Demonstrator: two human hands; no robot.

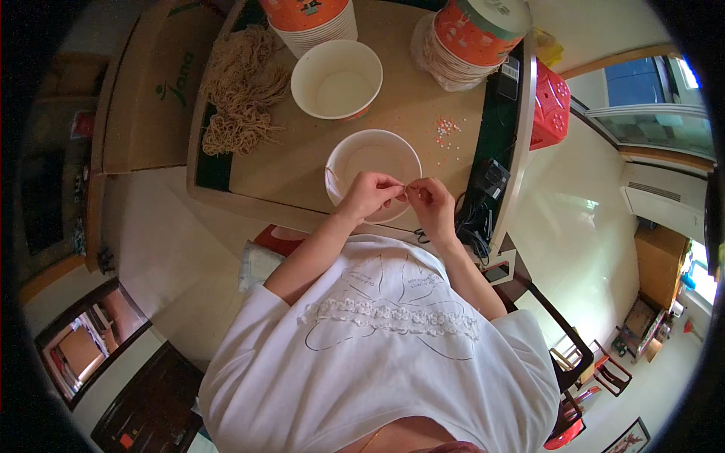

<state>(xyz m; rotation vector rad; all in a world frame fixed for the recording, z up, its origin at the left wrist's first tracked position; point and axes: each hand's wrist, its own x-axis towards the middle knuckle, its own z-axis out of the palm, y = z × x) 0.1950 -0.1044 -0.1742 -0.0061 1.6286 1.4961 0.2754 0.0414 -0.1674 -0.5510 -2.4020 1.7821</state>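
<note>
Both my hands meet over the near right rim of a white paper bucket [362, 151]. My left hand [368, 195] is closed in a pinch, fingertips almost touching those of my right hand [432, 201], which is pinched too. Between them shows a tiny brownish bit of twine [404, 189], mostly hidden by the fingers. A short piece of the same tan twine [331, 173] crosses the bucket's left rim. Just beyond stands a second open white bucket [337, 79]. A loose heap of tan twine [245, 87] lies at the far left of the table.
Stacks of orange printed buckets stand at the back, one upright [311, 23], one upside down [480, 38]. Small red and white beads [445, 132] are scattered right of my bucket. Black adapters and cables [483, 200] lie along the right edge, beside a red plastic stool [550, 106].
</note>
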